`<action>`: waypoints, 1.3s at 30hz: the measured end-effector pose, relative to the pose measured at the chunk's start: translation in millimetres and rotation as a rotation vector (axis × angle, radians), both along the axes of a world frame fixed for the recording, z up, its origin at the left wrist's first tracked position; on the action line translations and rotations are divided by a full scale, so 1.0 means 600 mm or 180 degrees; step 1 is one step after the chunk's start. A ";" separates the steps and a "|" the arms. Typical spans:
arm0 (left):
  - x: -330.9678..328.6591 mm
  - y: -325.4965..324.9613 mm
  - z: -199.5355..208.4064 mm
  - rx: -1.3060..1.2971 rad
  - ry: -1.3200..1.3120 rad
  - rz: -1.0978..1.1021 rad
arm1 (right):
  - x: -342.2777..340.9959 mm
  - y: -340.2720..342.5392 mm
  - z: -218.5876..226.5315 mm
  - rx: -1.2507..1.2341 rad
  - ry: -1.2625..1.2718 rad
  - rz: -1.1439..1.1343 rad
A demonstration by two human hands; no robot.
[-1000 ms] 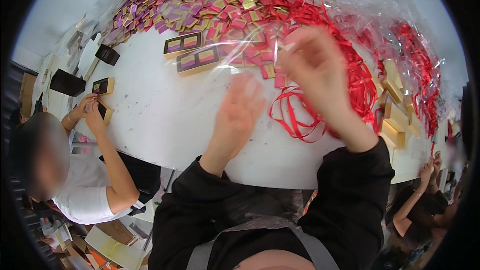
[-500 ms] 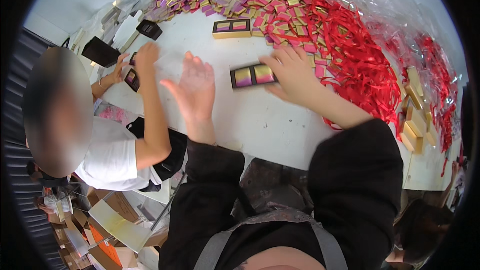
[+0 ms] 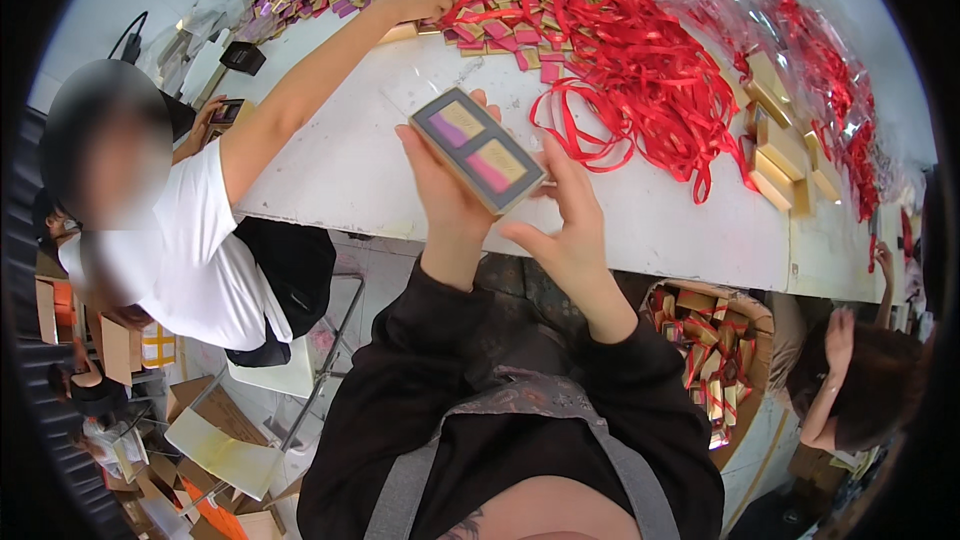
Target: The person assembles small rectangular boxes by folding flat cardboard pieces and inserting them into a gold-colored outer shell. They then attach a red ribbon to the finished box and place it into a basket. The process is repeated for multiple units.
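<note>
Above the table's near edge, a small gift box (image 3: 477, 151) is held tilted in my left hand (image 3: 445, 185), its palm and fingers under and around the left side. The box has a dark insert with two windows, showing a purple-and-gold piece and a pink-and-gold piece. By its right end is my right hand (image 3: 570, 230), thumb and fingers apart; the fingertips are near the box corner, and I cannot tell whether they touch it. Just beyond lies a loop of red ribbon (image 3: 580, 125) from the large heap.
A co-worker's arm (image 3: 300, 105) stretches across the table's left side to a pile of small wrapped pieces (image 3: 490, 15). Gold boxes (image 3: 780, 150) are stacked at the right. Below the table stands a carton (image 3: 755, 315) of ribboned boxes. Behind the co-worker is a metal-legged stool (image 3: 280, 370).
The box has come up off the table into my left hand, and my right hand has drawn back toward me. The co-worker's arm now reaches to the pile. My view has shifted right.
</note>
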State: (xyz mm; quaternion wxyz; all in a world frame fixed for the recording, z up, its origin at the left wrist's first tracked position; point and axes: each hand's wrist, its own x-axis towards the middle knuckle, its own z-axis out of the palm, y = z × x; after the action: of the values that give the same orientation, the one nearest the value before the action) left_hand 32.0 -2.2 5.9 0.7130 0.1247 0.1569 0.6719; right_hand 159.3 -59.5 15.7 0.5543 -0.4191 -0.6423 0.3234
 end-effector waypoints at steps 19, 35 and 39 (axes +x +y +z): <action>0.039 -0.178 -0.020 0.1647 0.4318 -0.0139 | 0.082 -0.088 -0.051 -0.0500 0.0995 0.0347; 0.034 -0.200 -0.027 0.1190 0.3654 -0.0914 | 0.115 -0.098 -0.044 -0.2348 0.1880 0.0530; 0.033 -0.199 -0.018 0.1056 0.3515 -0.1036 | 0.127 -0.102 -0.044 -0.1843 0.1218 0.0720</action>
State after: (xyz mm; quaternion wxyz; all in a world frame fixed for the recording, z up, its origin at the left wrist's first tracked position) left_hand 52.0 -121.3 -4.9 0.5908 0.5876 0.3761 0.4053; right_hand 235.5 -120.5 -10.5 0.4836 -0.4169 -0.4510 0.6237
